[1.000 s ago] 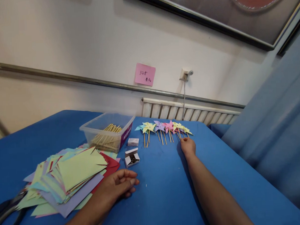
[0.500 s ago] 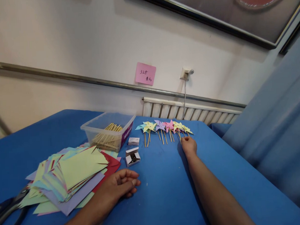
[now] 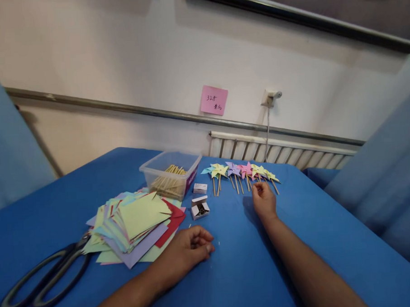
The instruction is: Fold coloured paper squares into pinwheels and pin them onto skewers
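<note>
Head view, left hand (image 3: 191, 247) half-curled, right hand (image 3: 264, 202) curled near pinwheels (image 3: 246, 170)

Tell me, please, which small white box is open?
The box nearer the left hand: its flap is raised, showing dark contents; the other box is closed.

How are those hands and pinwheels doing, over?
Right hand by pinwheels, grip unclear. Left hand half-curled, nothing visible in it. Small open box beyond left hand.
</note>
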`<state>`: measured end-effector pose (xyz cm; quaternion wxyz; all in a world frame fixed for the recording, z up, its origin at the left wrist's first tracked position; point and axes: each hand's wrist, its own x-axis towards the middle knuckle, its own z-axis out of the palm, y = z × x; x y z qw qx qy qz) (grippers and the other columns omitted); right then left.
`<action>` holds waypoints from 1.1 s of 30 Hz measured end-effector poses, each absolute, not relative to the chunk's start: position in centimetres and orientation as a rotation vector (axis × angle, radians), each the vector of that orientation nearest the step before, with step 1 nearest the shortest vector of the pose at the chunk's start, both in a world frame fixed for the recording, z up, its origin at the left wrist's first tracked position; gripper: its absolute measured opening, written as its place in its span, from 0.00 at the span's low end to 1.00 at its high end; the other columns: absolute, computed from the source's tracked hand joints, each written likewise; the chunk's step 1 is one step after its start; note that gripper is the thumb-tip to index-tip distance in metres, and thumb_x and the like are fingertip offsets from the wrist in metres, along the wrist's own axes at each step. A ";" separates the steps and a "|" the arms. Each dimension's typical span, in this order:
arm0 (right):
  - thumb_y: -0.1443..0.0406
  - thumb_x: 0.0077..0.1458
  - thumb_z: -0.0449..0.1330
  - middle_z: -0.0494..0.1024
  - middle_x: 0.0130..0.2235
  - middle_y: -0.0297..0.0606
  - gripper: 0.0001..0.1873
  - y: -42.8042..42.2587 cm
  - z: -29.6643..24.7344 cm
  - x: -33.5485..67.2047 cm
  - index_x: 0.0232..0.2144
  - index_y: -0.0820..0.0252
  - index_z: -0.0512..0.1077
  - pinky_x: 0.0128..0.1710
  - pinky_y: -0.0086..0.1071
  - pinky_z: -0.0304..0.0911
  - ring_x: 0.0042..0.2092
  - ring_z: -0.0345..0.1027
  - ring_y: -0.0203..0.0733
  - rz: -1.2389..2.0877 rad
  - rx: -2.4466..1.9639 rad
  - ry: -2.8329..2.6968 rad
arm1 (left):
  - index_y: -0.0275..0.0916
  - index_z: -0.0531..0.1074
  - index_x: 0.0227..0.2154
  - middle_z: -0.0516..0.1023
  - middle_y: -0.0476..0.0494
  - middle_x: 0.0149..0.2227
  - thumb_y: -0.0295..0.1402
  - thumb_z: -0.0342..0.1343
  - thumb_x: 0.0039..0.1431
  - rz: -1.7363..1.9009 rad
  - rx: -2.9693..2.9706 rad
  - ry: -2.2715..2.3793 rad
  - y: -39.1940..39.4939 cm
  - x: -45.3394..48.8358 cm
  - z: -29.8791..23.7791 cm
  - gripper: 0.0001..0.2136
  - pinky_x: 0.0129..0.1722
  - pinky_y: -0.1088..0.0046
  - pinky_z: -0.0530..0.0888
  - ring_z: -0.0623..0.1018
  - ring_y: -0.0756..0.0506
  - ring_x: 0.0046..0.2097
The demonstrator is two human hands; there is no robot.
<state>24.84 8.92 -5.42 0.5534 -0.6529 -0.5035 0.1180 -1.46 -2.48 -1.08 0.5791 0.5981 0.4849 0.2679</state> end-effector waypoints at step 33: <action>0.56 0.54 0.55 0.66 0.18 0.26 0.12 -2.0 -6.6 13.3 0.29 0.59 0.65 0.17 0.24 0.51 0.18 0.57 0.31 1.455 -1.084 -1.464 | 0.39 0.72 0.29 0.77 0.49 0.28 0.32 0.49 0.55 0.502 2.046 1.281 -3.1 -2.6 0.8 0.07 0.29 0.75 0.65 0.74 0.49 0.30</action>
